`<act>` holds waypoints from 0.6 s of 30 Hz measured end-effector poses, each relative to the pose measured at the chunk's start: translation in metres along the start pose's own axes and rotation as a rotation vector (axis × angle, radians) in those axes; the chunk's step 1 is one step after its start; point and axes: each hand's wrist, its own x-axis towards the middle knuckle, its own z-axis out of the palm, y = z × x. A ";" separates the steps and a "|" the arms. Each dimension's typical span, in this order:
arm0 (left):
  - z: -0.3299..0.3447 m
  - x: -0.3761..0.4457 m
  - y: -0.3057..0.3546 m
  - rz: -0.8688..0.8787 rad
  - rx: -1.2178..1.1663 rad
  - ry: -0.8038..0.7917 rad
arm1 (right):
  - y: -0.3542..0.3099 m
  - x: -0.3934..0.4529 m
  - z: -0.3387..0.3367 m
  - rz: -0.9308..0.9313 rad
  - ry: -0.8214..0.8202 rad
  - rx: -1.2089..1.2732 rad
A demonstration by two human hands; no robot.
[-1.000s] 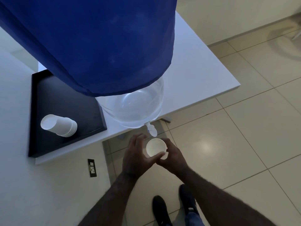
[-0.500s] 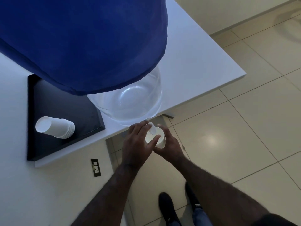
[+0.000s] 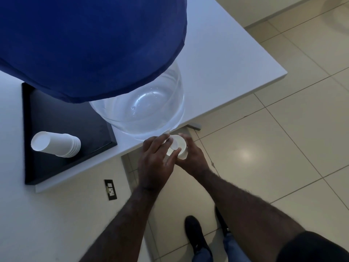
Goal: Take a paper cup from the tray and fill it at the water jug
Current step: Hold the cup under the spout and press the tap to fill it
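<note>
While right hand (image 3: 194,157) fingers grip the cup (image 3: 179,148) (upright), left hand (image 3: 156,159) fingers pinch the tap (image 3: 167,138).

Right hand (image 3: 192,157) gripping paper cup (image 3: 179,149) under water jug (image 3: 143,112); left hand (image 3: 156,161) on tap; cup stack (image 3: 56,144) at 9 o'clock.

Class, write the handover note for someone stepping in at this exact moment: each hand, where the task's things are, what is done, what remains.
Right hand: holds the paper cup under the water jug at the table edge.
Left hand: fingers at the tap, over the cup's rim.
Spare cups: stacked on their side in the black tray.
Done: cup taken and placed under the tap.
Left: fill it; whether water flows cannot be told.
</note>
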 end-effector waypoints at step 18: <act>-0.009 0.022 0.004 -0.324 -0.266 -0.035 | -0.008 0.003 0.001 -0.075 0.013 -0.002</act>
